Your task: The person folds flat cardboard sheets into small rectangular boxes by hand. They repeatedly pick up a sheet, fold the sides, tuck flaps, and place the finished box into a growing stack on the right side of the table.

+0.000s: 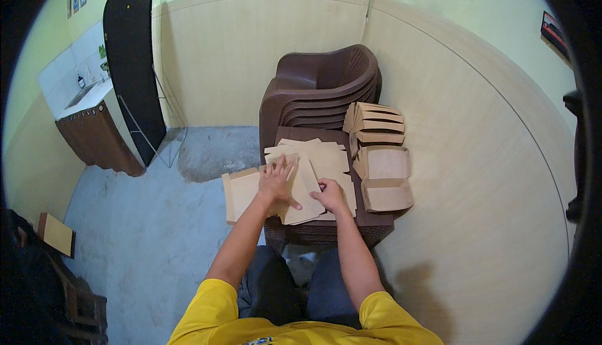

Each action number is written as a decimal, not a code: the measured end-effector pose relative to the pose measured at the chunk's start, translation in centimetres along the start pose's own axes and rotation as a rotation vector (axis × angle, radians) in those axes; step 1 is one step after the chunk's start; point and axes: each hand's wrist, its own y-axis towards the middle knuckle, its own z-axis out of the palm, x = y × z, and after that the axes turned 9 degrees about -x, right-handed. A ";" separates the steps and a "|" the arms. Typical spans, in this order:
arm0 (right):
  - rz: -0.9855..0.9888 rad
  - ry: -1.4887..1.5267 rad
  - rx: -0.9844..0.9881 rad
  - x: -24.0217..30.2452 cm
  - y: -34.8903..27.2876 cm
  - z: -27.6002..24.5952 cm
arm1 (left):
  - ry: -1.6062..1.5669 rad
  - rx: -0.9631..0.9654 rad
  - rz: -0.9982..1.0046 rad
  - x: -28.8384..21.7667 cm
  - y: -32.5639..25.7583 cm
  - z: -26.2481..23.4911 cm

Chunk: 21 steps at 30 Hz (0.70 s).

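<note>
My left hand lies flat with fingers spread on a light brown cardboard box blank, pressing it down. My right hand is closed on the raised right flap of that blank, thumb and fingers at its edge. Beneath and behind it are more flat cardboard blanks, spread over a brown plastic surface. Another blank with a folded-up edge sticks out past the left side of the pile, partly hidden behind my left hand and forearm.
Several folded cardboard boxes stand in a row along the right side. Behind the pile rises a stack of brown plastic chairs, close to the panelled wall. An ironing board leans upright at the far left, beside a curtained sink counter.
</note>
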 end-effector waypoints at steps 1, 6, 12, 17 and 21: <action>-0.022 0.005 -0.002 0.6 -0.3 -0.2 | 0.006 0.021 -0.012 0.3 0.2 0.2; -0.329 -0.246 0.094 3.0 -1.8 0.2 | -0.069 0.088 -0.012 3.0 1.9 3.7; -0.303 -0.473 0.353 4.8 -4.6 4.2 | -0.344 -0.107 0.023 5.0 1.8 6.9; -0.344 -0.473 0.338 5.0 -4.6 3.6 | -0.140 -0.013 0.045 4.4 2.0 6.2; -0.408 -0.100 0.148 3.0 -4.0 0.7 | -0.319 -0.109 0.030 3.9 0.7 5.0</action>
